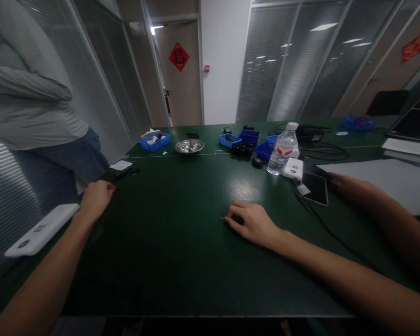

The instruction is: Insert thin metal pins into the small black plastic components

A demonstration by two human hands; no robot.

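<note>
My right hand [252, 223] rests on the dark green table [168, 261] with thumb and index finger pinched together. A short, thin, pale stick-like piece [221, 218] pokes out from its fingertips; its kind is too small to make out. At the table's left edge, my left hand [97, 198] is closed with its fingers curled in, and whatever may be in them is hidden. Close to that wrist lies a white power bank [44, 231]. Just beyond the left fingers are a small dark object [122, 172] and a white paper slip [121, 165].
Farther back stand a metal bowl [189, 147], a blue tray [155, 141] and several blue bins [249, 136]. To the right are a water bottle [283, 151], a white device [293, 168], a phone [315, 188] and another person's hand [350, 186]. Someone stands at left [31, 93].
</note>
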